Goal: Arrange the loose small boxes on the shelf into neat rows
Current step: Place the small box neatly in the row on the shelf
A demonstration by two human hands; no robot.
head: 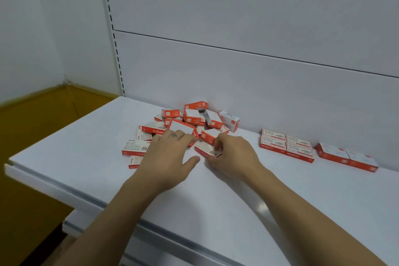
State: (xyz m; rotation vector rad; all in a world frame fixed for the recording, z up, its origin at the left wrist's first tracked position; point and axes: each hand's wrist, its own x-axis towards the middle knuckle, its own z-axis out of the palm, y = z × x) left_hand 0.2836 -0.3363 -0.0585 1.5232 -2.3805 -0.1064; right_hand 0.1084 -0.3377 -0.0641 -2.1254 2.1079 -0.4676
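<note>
Pinching: right hand [234,154] grips small red-and-white cardboard box [207,149], long axis crosswise, at heap's near edge.
Left hand [170,153]: fingers straight, resting on the jumbled heap [192,117].
Neat rows [287,147]: off rightward, right hand nearer.

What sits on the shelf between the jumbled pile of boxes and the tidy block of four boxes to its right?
Nothing. In the head view, the shelf is bare white surface between the pile and the block of four boxes.

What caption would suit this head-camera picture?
Left hand on a jumbled pile of small boxes, right hand pinching one box, tidy rows farther right on the shelf.
</note>
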